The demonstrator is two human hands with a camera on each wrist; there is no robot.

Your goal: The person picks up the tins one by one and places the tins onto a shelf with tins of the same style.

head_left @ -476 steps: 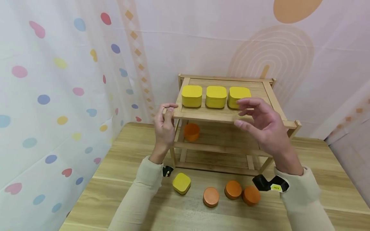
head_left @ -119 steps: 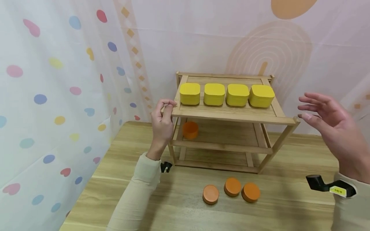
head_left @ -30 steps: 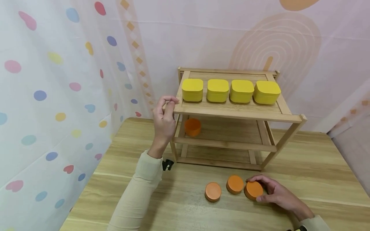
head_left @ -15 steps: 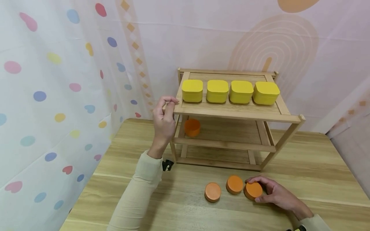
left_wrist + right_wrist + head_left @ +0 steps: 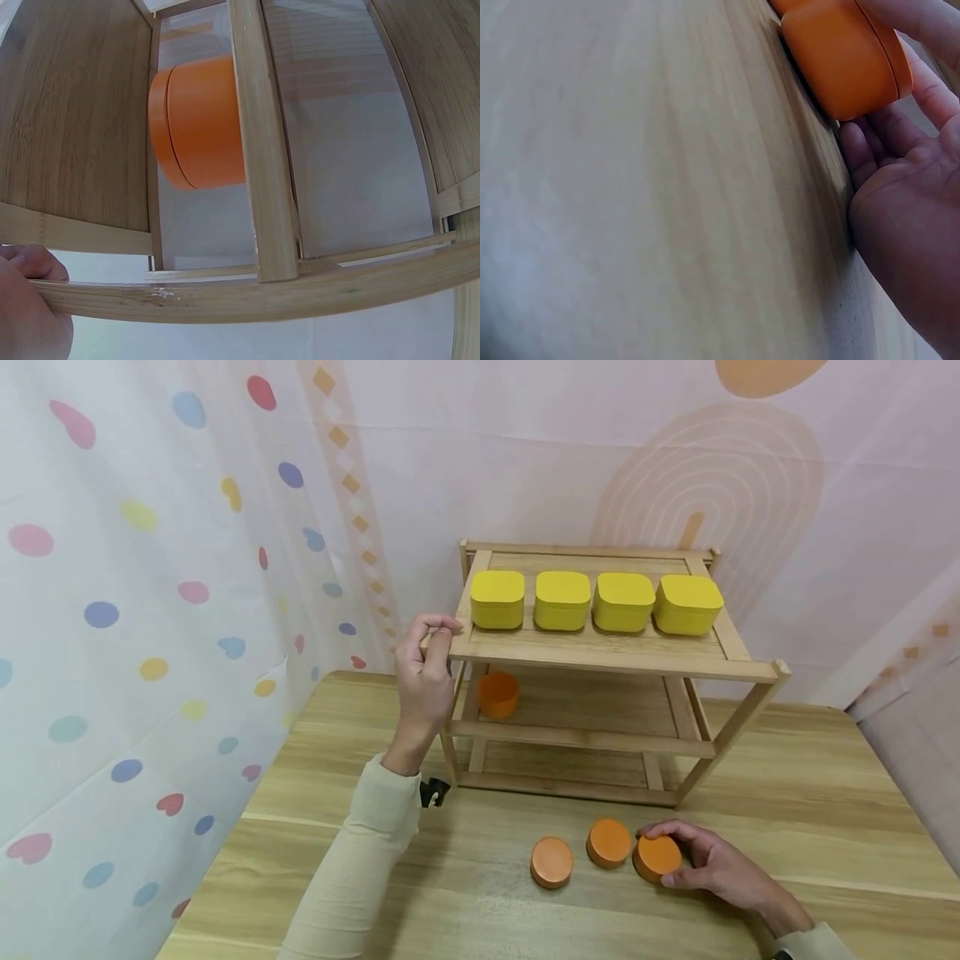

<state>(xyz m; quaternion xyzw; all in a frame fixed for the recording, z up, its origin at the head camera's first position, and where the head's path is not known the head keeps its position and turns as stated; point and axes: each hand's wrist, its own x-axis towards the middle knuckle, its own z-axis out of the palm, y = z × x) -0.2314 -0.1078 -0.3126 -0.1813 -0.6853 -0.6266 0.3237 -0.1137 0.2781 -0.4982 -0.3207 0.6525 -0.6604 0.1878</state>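
Observation:
My left hand (image 5: 426, 672) grips the front left corner of a small wooden shelf rack (image 5: 600, 660), thumb in front and fingers curled over the edge. On the table, my right hand (image 5: 723, 864) holds the rightmost orange round tin (image 5: 657, 857) between thumb and fingers; the tin stands on the tabletop. In the right wrist view its lid seam shows, and the fingers curve round its side (image 5: 840, 56). Two more orange tins, a middle one (image 5: 609, 842) and a paler left one (image 5: 552, 862), stand beside it.
Several yellow rounded-square boxes, the leftmost (image 5: 498, 600) and rightmost (image 5: 688, 604) among them, line the rack's top. Another orange tin (image 5: 498, 695) stands at the left of the middle shelf. A patterned curtain (image 5: 525, 468) hangs behind the wooden table (image 5: 810, 793).
Since the oldest frame, a yellow box has gone from the table to the top row's right end. My right hand has come down to the rightmost orange tin. My left hand has stayed put.

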